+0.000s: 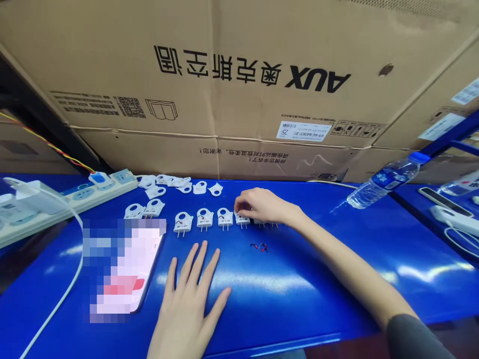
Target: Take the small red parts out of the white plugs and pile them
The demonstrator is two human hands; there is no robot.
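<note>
My left hand point(190, 299) lies flat on the blue table with its fingers spread and holds nothing. My right hand point(260, 203) is curled, thumb and fingers brought together over a white two-pin plug housing point(242, 219) in a row. Its fingertips are partly hidden, so what they pinch cannot be made out. Left along the row are more such plug housings point(183, 224), each with a ring at the top and two metal pins pointing toward me; a few others sit partly under my right hand. Small red and black wired parts point(260, 247) lie in front of the row.
Loose white ring-shaped pieces point(200, 188) lie behind the row. A phone point(130, 269) with a blurred screen rests left, near a power strip point(86, 194) and white cable point(79, 269). A large cardboard box point(224, 109) walls the back; a water bottle point(387, 182) lies right.
</note>
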